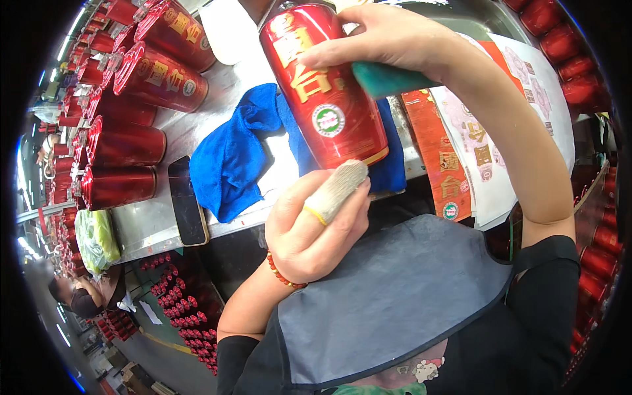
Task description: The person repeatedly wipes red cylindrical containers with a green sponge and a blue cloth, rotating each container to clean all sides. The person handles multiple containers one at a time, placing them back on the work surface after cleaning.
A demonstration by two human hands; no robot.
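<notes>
The fingers of the right hand [401,39] are closed around the red bottle [322,85], at the top centre of the frame, with a green pad [388,78] tucked under that palm. The left hand [316,230], at centre, has its fingers curled at the bottle's base, one wearing a pale finger sleeve [339,191]; whether they grip or only prop it, I cannot tell. Beneath the bottle, a blue cloth [230,158] lies crumpled on the pale metal bench [141,220]. Left of it is a dark phone [186,201], near the bench edge; to the right are red printed sheets [438,151] and white sheets [543,85]. More red bottles [161,82] crowd the upper left, others the right rim. At lower left, rows of red-topped items [184,309] stand below bench level, and another person [85,296] appears by the grey floor [158,359].
</notes>
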